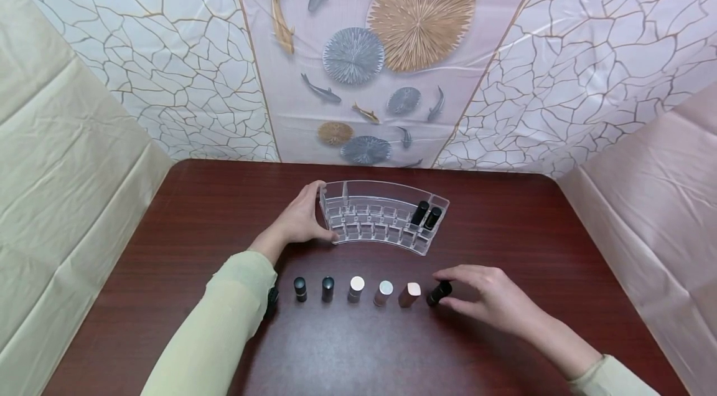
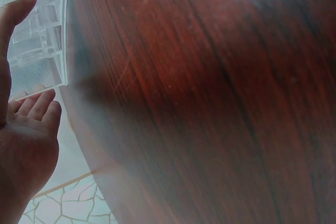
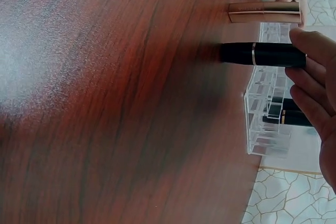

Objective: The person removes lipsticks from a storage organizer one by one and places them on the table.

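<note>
A clear, curved lipstick organizer (image 1: 370,212) with rows of small compartments stands on the table. My left hand (image 1: 302,215) grips its left end, thumb at the front corner and fingers at the back; in the left wrist view the thumb (image 2: 23,9) lies over the front. Two black lipsticks (image 1: 426,215) stand in the organizer's right end. At the right end of the front row, my right hand (image 1: 493,296) pinches a black lipstick (image 3: 262,54) near its top, between thumb and fingers. A narrow light band circles the tube, which leans slightly in the head view.
Left of the held lipstick stand a pinkish square tube (image 1: 409,295), a silver-capped tube (image 1: 383,293), a white-capped one (image 1: 355,289) and dark ones (image 1: 327,289). Another dark object (image 1: 272,297) is partly hidden by the left sleeve. Patterned cloth (image 1: 196,41) hangs behind the table.
</note>
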Demonstrator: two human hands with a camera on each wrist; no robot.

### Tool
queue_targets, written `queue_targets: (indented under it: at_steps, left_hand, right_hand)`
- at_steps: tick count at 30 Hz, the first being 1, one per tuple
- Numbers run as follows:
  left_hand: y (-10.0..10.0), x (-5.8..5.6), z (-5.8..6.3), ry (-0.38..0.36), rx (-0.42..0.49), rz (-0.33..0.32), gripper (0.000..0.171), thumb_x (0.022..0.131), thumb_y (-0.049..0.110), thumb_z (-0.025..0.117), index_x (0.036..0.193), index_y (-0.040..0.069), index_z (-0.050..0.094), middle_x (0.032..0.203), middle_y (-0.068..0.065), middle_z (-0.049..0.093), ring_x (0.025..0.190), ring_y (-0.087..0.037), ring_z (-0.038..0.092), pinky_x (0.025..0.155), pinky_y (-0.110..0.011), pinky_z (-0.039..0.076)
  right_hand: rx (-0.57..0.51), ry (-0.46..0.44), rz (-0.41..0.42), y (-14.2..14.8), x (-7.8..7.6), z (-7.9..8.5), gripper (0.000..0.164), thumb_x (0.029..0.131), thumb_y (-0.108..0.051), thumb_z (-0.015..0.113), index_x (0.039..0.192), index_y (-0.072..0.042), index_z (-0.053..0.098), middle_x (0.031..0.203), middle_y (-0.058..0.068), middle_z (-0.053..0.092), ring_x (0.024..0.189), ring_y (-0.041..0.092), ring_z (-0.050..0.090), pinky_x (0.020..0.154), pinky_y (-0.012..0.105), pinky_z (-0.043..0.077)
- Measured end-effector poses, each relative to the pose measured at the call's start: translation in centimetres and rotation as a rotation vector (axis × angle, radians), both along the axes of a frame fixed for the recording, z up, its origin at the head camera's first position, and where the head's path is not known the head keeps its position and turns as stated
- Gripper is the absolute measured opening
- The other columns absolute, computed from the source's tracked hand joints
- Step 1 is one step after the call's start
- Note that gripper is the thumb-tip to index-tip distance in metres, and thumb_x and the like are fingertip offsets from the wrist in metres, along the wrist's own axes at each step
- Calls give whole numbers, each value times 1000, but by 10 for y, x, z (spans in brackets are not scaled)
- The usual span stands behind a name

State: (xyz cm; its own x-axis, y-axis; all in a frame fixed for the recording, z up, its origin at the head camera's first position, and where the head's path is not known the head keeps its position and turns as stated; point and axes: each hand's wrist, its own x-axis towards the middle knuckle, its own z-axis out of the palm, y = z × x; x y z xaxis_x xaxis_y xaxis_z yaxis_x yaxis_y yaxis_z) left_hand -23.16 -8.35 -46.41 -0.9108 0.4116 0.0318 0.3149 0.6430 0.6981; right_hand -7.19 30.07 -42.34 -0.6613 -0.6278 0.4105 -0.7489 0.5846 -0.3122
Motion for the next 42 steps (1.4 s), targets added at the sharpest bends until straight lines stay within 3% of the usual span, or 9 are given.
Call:
queue_targets:
  at_steps: [11, 25, 32, 37, 42]
  left_hand:
    - [0, 0, 0, 3, 9, -10, 120, 67, 28, 102, 158, -1, 30, 153, -23, 45, 143, -38, 47, 121, -50, 40]
    - [-1, 0, -1, -8, 2, -8, 121, 68, 31, 102, 160, 1, 29, 155, -22, 44, 144, -38, 47, 121, -51, 40]
    - [-1, 1, 1, -5, -4, -7, 121, 68, 31, 102, 160, 0, 29, 154, -23, 44, 143, -39, 47, 121, -51, 40]
    - [-1, 1, 1, -9, -13, -4, 121, 69, 31, 102, 160, 2, 28, 156, -22, 43, 144, -37, 46, 122, -50, 40]
    - [0, 1, 1, -13, -21, -1, 121, 69, 31, 102, 161, 2, 27, 156, -22, 42, 145, -35, 45, 123, -49, 38]
  right_hand:
    - [11, 39, -15, 1, -13, 19, 35, 94, -30, 86, 120, -9, 78, 109, -1, 81, 98, 17, 78, 93, 15, 55]
    - [57, 103, -73, -3, -58, 58, 53, 74, -10, 96, 124, -5, 77, 114, 6, 80, 102, 25, 78, 89, 33, 60]
    - [64, 70, -89, -8, -78, 69, 53, 77, -9, 95, 126, -3, 76, 117, 9, 80, 106, 27, 77, 89, 47, 61]
    - [71, 64, -88, -11, -91, 70, 53, 80, -8, 94, 128, -3, 75, 113, 8, 80, 104, 26, 78, 88, 48, 61]
    - [85, 41, -106, -12, -101, 67, 55, 82, -12, 93, 132, -2, 73, 119, 12, 79, 105, 29, 77, 90, 51, 61]
